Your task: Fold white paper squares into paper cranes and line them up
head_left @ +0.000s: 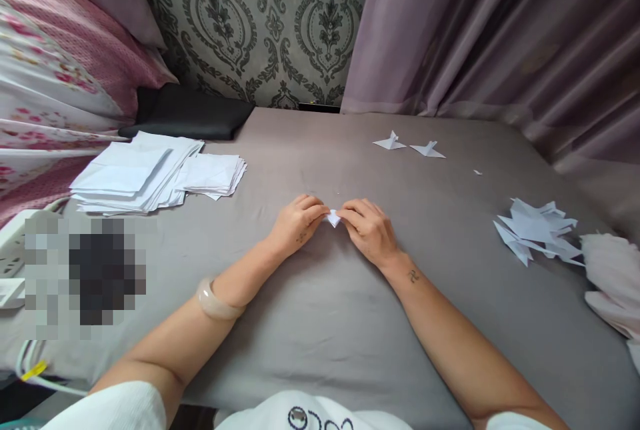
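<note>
A small folded piece of white paper (333, 219) is held between my two hands over the grey-covered surface. My left hand (300, 222) pinches its left side between thumb and fingers. On the opposite side, my right hand (369, 229) is closed on the paper in the same kind of pinch. Part of the paper is hidden behind my fingertips. Beyond my hands, toward the back right, stand two folded paper cranes (389, 141) with pointed wings.
At the left lie a stack of larger white sheets (120, 170) and a stack of smaller squares (213, 173). A black folded item (195, 112) is behind them. Several flat folded paper shapes (540, 230) are piled at the right beside pale cloth (610, 277). A power strip (17, 237) is at far left.
</note>
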{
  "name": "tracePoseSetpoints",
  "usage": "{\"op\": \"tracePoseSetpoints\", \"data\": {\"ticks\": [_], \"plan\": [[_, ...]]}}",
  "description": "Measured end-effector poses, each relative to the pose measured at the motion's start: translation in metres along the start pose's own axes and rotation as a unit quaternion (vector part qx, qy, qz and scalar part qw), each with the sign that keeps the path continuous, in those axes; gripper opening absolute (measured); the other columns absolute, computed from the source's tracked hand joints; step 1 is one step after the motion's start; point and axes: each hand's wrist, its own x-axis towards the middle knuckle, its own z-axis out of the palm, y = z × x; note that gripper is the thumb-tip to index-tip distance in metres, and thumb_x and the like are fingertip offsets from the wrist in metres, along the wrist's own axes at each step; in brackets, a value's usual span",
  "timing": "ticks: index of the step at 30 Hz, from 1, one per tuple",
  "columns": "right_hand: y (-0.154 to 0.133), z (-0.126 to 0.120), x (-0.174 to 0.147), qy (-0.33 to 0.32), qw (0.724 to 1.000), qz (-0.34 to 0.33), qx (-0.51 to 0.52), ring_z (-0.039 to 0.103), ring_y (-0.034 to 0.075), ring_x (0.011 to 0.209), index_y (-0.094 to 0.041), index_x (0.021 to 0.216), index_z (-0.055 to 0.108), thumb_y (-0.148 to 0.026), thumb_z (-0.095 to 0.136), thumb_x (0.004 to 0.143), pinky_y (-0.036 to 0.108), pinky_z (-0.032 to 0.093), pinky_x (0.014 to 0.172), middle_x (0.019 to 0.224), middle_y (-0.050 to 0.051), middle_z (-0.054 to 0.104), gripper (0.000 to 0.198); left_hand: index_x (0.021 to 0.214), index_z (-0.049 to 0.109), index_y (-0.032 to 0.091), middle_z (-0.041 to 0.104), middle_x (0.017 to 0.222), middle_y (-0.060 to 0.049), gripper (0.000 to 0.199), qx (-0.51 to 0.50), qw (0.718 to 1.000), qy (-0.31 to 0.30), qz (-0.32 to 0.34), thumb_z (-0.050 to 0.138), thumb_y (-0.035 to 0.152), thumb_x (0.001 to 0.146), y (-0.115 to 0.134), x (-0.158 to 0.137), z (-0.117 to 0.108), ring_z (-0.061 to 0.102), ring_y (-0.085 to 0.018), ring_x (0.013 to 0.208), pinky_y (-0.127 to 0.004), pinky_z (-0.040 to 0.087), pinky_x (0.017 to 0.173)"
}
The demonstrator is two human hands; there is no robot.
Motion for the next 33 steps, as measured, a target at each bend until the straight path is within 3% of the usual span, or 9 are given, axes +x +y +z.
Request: {"op": "tracePoseSetpoints", "data": {"ticks": [3, 6, 11, 16, 23, 33], "plan": [[-0.002, 0.001, -0.002, -0.029, 0.996, -0.039, -0.078, 0.054, 0.018, 0.082, -0.023, 0.094, 0.07, -0.013, 0.041, 0.094, 0.032, 0.037, 0.074, 0.09, 0.006, 0.068, 0.03, 0.092, 0.071, 0.022, 0.063, 0.096, -0.012, 0.029, 0.084, 0.994, -0.056, 0.047, 0.042, 0.025, 0.091, -0.002, -0.001, 0.0, 0.051, -0.023, 0.089, -0.034, 0.039, 0.083], [-0.005, 0.002, -0.004, -0.057, 0.993, -0.047, -0.09, 0.053, 0.019, 0.082, -0.021, 0.092, 0.07, -0.012, 0.042, 0.092, 0.032, 0.038, 0.073, 0.09, 0.006, 0.067, 0.029, 0.093, 0.07, 0.019, 0.062, 0.098, -0.013, 0.028, 0.115, 0.986, -0.097, 0.073, 0.043, 0.016, 0.087, -0.003, -0.003, -0.001, 0.051, -0.024, 0.089, -0.035, 0.039, 0.082], [-0.009, 0.0, -0.008, -0.079, 0.996, 0.024, -0.016, 0.055, 0.018, 0.086, -0.021, 0.09, 0.068, -0.01, 0.051, 0.08, 0.032, 0.042, 0.078, 0.095, 0.005, 0.065, 0.023, 0.098, 0.071, 0.019, 0.061, 0.096, -0.01, 0.03, 0.101, 0.987, -0.112, 0.049, 0.052, 0.012, 0.076, -0.003, -0.006, -0.006, 0.052, -0.022, 0.085, -0.032, 0.041, 0.076], [-0.008, -0.005, -0.005, -0.094, 0.992, 0.065, 0.055, 0.057, 0.019, 0.089, -0.023, 0.092, 0.068, -0.019, 0.059, 0.077, 0.032, 0.045, 0.079, 0.1, 0.004, 0.065, 0.018, 0.1, 0.071, 0.02, 0.061, 0.099, -0.009, 0.024, 0.028, 0.992, -0.124, 0.015, 0.061, 0.025, 0.079, -0.008, -0.004, -0.013, 0.054, -0.022, 0.09, -0.031, 0.043, 0.08], [-0.001, -0.002, 0.0, -0.096, 0.979, 0.122, 0.133, 0.059, 0.017, 0.091, -0.023, 0.086, 0.07, -0.025, 0.054, 0.086, 0.031, 0.045, 0.08, 0.099, 0.003, 0.065, 0.016, 0.094, 0.07, 0.019, 0.061, 0.095, -0.007, 0.019, 0.023, 0.994, -0.105, -0.007, 0.055, 0.027, 0.087, -0.011, -0.001, -0.009, 0.057, -0.019, 0.087, -0.031, 0.045, 0.079], [-0.002, 0.003, 0.007, -0.101, 0.958, 0.213, 0.161, 0.06, 0.013, 0.079, -0.02, 0.076, 0.066, -0.028, 0.054, 0.085, 0.03, 0.045, 0.074, 0.107, 0.004, 0.062, 0.017, 0.085, 0.067, 0.016, 0.058, 0.093, -0.008, 0.016, 0.049, 0.995, -0.05, -0.068, 0.054, 0.026, 0.086, -0.009, 0.0, 0.005, 0.053, -0.021, 0.09, -0.034, 0.044, 0.08]]}}
